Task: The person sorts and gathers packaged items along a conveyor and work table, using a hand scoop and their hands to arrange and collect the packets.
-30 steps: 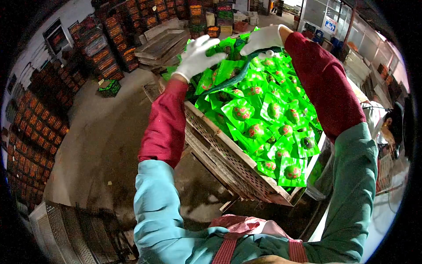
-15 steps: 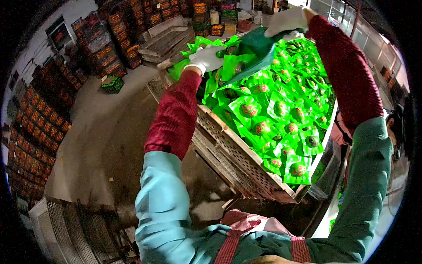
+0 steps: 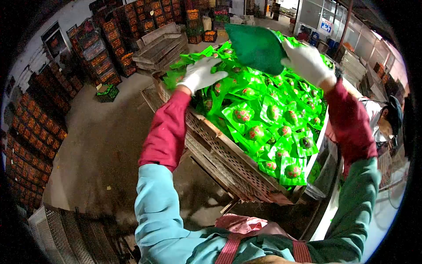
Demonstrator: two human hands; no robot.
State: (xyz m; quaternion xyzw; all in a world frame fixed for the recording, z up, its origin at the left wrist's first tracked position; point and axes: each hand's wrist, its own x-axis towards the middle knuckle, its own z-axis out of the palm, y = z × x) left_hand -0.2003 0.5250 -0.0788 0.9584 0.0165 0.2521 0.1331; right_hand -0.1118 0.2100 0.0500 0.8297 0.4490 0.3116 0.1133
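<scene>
A long crate with perforated sides (image 3: 228, 145) is heaped with bright green plastic packets (image 3: 272, 113), each around a small round item, many with red print. My left hand (image 3: 203, 75), in a white glove, lies at the left side of the heap, thumb and fingers apart, touching the packets. On the far right side of the heap, my right hand (image 3: 307, 61), also white-gloved, grips the right edge of a dark green sheet (image 3: 257, 48). The sheet hangs over the far packets and hides some of them. Its exact kind cannot be made out.
Stacked crates of orange produce (image 3: 33, 136) line the left wall. A small crate with green contents (image 3: 107, 93) stands on the floor. Wooden troughs (image 3: 160, 47) lie behind the crate. Another person in a dark cap (image 3: 393, 116) is at the right.
My right hand has come down and nearer with the dark green sheet, which now spreads flatter over the far packets. My left hand has shifted slightly, its fingers now clear of the sheet.
</scene>
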